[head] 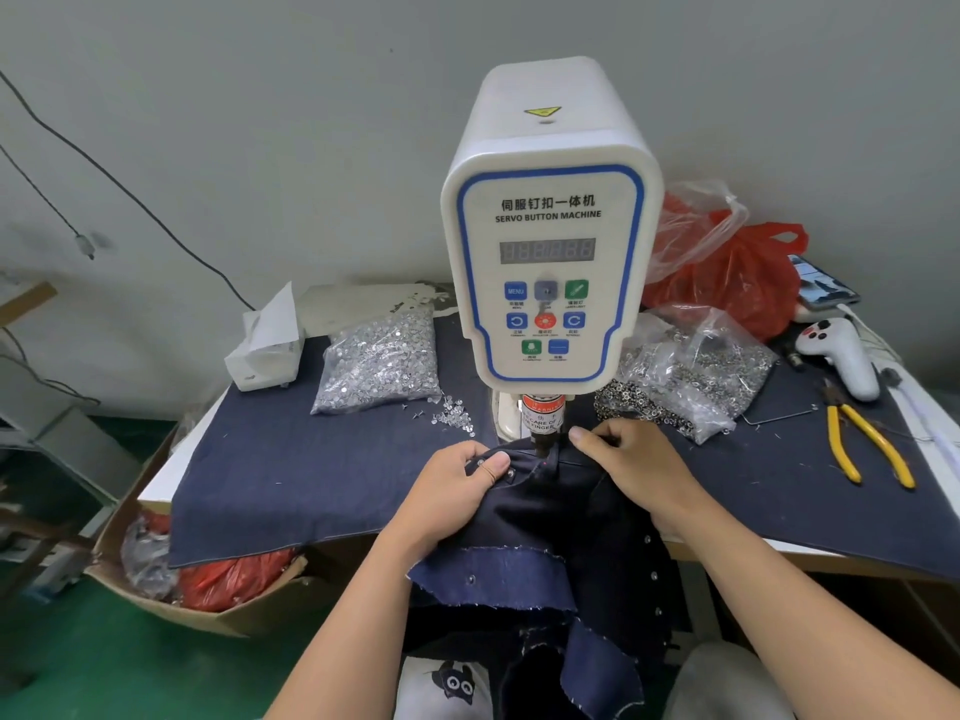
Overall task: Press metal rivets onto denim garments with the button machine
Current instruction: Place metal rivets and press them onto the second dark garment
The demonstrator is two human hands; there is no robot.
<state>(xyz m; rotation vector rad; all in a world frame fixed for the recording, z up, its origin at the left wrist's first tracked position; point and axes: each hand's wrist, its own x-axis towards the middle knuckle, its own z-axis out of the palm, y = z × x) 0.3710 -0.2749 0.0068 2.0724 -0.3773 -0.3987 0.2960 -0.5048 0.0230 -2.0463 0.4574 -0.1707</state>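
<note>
A white servo button machine [548, 241] stands at the middle of the table, its press head [542, 423] pointing down at a dark denim garment [550, 517]. My left hand [457, 491] grips the garment's left edge, thumb beside two set rivets [510, 474]. My right hand [631, 465] pinches the fabric just right of the press head. The denim hangs over the table's front edge into my lap, with more rivets along its seam.
A bag of silver rivet pins [382, 358] lies left of the machine, with loose pins [452, 415] beside it. A bag of ring caps [685, 376] lies right. Yellow pliers [865, 441], a white handheld device [841, 356], red bags [727, 272] and a tissue box [267, 345] sit around.
</note>
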